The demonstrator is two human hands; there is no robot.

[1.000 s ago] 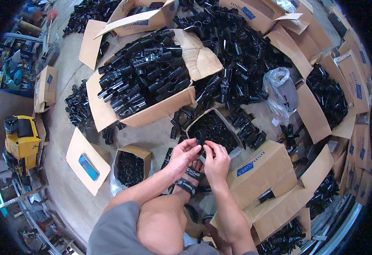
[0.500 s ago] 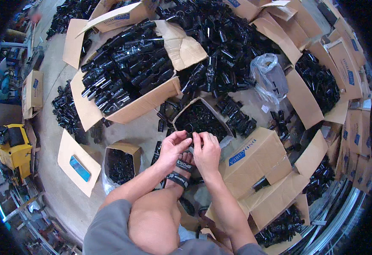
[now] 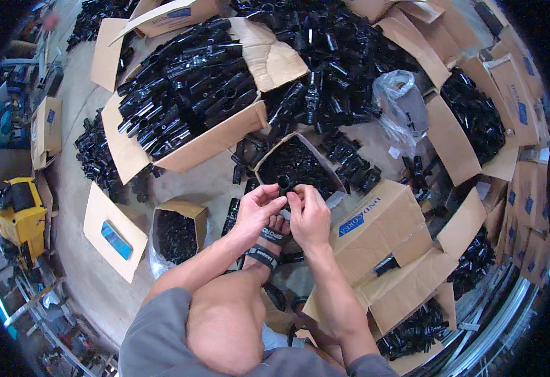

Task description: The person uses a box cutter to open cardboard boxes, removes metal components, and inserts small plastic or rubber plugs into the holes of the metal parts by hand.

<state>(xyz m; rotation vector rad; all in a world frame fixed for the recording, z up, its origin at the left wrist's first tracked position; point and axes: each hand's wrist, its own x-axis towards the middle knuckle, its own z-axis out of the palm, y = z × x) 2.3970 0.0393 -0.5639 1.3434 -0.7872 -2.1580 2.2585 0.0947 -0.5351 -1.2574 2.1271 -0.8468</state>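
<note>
My left hand (image 3: 258,208) and my right hand (image 3: 309,212) meet in the middle, above my sandalled foot (image 3: 274,239). Between their fingertips they pinch a small black ring-shaped part (image 3: 284,182), its round loop sticking up past the fingers. The lower portion of the part is hidden by the thumbs and fingers. Just beyond the hands stands an open carton of small black pieces (image 3: 300,164). Close to my left forearm is a smaller lined box (image 3: 192,210) filled with tiny black parts.
A big open carton (image 3: 215,143) heaped with black tubular parts lies far left. Loose black parts (image 3: 325,69) pile up behind. Cardboard boxes (image 3: 375,220) flank my right arm. A clear plastic bag (image 3: 401,107), a phone-like blue object (image 3: 116,240) and a yellow machine (image 3: 20,217) also show.
The black ring-shaped part shows more of its loop above the fingertips. My right hand has shifted slightly right and down, and the whole view has moved a little.
</note>
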